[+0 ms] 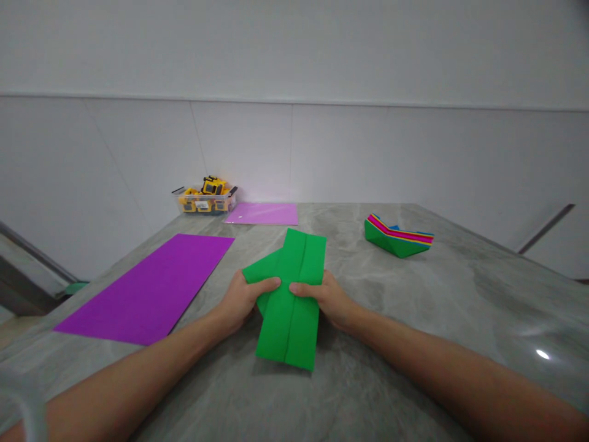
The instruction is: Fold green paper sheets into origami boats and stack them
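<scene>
A folded green paper lies lengthwise in the middle of the grey marble table, creased down its centre, with a flap sticking out on its left side. My left hand grips its left edge, thumb on top of the flap. My right hand pinches the right edge, thumb pressed on the paper's top. Both thumbs almost meet at the centre crease.
A purple sheet lies flat to the left. A paler purple sheet sits at the back, beside a clear tub of yellow toy vehicles. A stack of folded paper boats, green outermost, stands back right. White walls surround the table.
</scene>
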Demonstrator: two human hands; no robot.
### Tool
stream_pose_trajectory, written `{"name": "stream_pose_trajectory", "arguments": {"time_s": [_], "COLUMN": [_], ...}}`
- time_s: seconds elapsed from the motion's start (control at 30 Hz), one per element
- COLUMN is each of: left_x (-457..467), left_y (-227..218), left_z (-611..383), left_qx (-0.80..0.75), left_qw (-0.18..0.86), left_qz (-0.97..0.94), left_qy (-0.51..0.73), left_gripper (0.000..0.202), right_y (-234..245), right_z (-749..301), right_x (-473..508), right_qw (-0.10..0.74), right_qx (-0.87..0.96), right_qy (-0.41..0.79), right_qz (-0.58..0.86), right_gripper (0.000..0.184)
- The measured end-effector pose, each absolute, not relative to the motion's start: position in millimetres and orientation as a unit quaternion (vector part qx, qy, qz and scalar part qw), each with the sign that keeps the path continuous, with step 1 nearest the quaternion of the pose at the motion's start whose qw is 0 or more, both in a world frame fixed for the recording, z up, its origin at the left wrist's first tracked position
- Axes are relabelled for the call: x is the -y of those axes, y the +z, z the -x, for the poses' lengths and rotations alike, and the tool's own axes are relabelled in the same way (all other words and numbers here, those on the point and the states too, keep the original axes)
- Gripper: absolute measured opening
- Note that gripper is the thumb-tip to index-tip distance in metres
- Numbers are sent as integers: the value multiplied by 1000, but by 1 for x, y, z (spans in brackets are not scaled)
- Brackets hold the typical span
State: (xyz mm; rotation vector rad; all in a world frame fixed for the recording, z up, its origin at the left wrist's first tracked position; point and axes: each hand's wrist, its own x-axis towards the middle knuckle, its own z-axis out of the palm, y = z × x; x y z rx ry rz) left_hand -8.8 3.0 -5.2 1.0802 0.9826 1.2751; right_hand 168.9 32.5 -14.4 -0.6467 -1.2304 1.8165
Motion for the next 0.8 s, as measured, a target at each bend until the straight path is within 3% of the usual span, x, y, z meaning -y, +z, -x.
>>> {"name": "stream_pose_trajectory", "arguments": {"time_s": [0.1, 0.23, 0.33, 0.47, 0.53, 0.67, 0.8], "left_x": [1, 7, 3, -11, -17, -16, -6], "left_y": [-2, 2, -2, -9, -8, -2, -3], "left_z": [9, 7, 10, 25, 33, 38, 31], "left_qx": [-495, -524, -504, -422, -405, -392, -423], "left_qw": [440, 356, 407, 614, 664, 693, 653], "left_qz": [-544, -595, -569, -479, -471, -491, -542], "left_qy": [515, 494, 506, 464, 415, 353, 318], "left_gripper": [21, 30, 27, 28, 35, 36, 32], "right_y": [-15, -17, -18, -12, -8, -6, -10], "right_z": [-169, -169, -170, -174, -178, -184, -184], "right_x": [-33, -34, -34, -34, -35, -36, -32], "right_qw": [408, 415, 417, 398, 371, 296, 246], "right_qx": [491, 521, 523, 498, 502, 541, 565], "right_qy": [714, 682, 691, 728, 736, 735, 735], "right_qz": [287, 302, 273, 252, 262, 282, 284], "right_gripper": [45, 40, 43, 46, 43, 41, 40]}}
